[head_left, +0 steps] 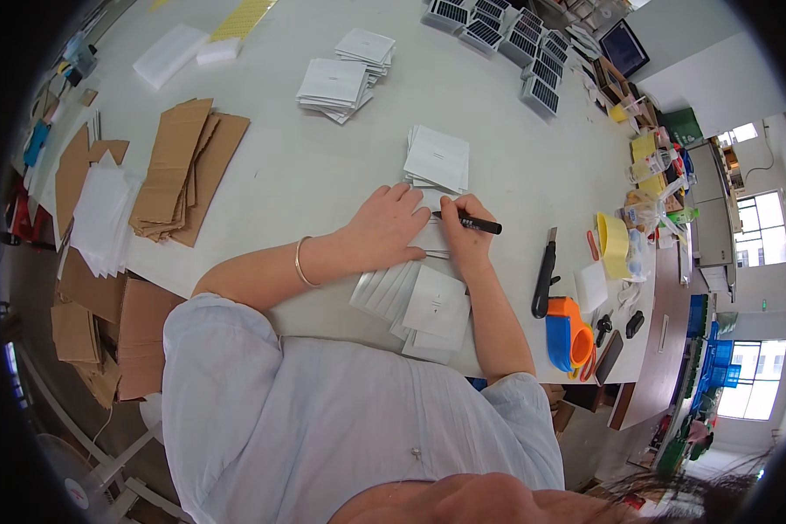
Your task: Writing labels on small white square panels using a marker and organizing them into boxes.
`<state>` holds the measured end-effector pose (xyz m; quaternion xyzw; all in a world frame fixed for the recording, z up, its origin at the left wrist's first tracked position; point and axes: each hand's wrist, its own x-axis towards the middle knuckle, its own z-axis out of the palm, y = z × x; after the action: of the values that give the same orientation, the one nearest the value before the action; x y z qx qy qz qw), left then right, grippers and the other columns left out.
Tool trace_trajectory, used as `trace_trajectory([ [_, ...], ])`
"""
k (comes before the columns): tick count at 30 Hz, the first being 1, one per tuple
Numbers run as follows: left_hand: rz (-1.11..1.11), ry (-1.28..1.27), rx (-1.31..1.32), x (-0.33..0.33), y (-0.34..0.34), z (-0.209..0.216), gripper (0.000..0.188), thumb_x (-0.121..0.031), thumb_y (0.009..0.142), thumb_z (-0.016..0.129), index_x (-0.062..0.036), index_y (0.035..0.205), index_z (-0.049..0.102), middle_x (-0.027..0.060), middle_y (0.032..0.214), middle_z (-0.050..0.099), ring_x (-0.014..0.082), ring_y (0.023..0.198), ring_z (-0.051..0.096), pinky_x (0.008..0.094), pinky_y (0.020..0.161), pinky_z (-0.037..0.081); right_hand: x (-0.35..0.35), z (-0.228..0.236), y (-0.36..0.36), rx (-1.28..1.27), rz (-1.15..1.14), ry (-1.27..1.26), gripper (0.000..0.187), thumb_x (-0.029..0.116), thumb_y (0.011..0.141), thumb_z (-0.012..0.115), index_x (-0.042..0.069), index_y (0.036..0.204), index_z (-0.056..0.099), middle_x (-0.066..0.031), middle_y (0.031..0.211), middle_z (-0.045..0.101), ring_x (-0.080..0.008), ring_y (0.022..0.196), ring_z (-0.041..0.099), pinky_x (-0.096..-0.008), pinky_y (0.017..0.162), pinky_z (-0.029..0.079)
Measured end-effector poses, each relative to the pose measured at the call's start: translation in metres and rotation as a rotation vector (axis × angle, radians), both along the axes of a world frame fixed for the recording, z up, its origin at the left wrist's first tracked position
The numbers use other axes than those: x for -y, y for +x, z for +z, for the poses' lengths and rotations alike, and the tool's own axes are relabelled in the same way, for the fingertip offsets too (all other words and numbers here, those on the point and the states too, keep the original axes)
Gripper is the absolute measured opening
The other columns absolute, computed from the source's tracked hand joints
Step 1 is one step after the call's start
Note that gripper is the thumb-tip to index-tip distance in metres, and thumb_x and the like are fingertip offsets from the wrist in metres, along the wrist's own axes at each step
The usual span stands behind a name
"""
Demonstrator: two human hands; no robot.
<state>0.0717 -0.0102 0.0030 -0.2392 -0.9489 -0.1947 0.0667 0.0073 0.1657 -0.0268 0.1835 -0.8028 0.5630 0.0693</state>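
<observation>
In my right hand (466,237) is a black marker pen (479,223), tilted, with its tip end toward the white sheets between my hands. My left hand (384,224) lies flat with its fingers stretched out, resting on those sheets. Most of the sheet under my hands is hidden. Just beyond my fingers sits a pile of square white cards (437,158) with small print in the middle. Nearer my body, more white cards (434,307) lie fanned out, overlapping one another, the top one bearing small dark marks.
Two further card stacks (334,86) stand farther back. Brown cardboard pieces (179,170) and white foam sheets (100,214) lie to the left. On the right are a box cutter (545,275), an orange-and-blue tape dispenser (570,336) and a yellow roll (613,247). Dark-striped blocks (524,39) stand at the back.
</observation>
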Motion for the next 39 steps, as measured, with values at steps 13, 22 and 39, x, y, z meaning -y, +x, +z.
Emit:
trace_trajectory([
  [13,-0.005,0.073,-0.012,0.003,-0.003,-0.002,0.051,-0.036,0.069,0.077,-0.0009,0.1,0.055,0.0166,0.115,0.05,0.0326,0.109,0.049,0.0405,0.094,0.042,-0.007,0.003,0.012,0.012,0.044,-0.046,0.03,0.008,0.085,0.067,0.004,0.063,0.048,0.0048,0.06,0.046,-0.0035,0.058,0.037,-0.0227,0.052,0.031],
  [22,-0.001,0.092,-0.009,0.003,-0.003,-0.002,0.053,-0.036,0.068,0.078,0.0,0.099,0.055,0.018,0.116,0.049,0.0333,0.108,0.049,0.0402,0.094,0.043,-0.007,-0.003,0.01,-0.016,0.017,-0.05,0.03,0.007,0.084,0.067,0.004,0.062,0.047,0.0042,0.06,0.046,-0.0038,0.057,0.037,-0.0229,0.051,0.031],
  [39,-0.33,0.122,0.197,-0.013,0.042,0.034,0.051,-0.04,0.067,0.078,-0.0012,0.091,0.057,0.0133,0.099,0.053,0.0307,0.096,0.051,0.0392,0.081,0.045,-0.011,0.001,-0.007,0.158,-0.062,-0.264,0.029,0.013,0.088,0.067,0.006,0.066,0.049,0.0057,0.062,0.042,-0.0031,0.059,0.033,-0.0222,0.052,0.03],
])
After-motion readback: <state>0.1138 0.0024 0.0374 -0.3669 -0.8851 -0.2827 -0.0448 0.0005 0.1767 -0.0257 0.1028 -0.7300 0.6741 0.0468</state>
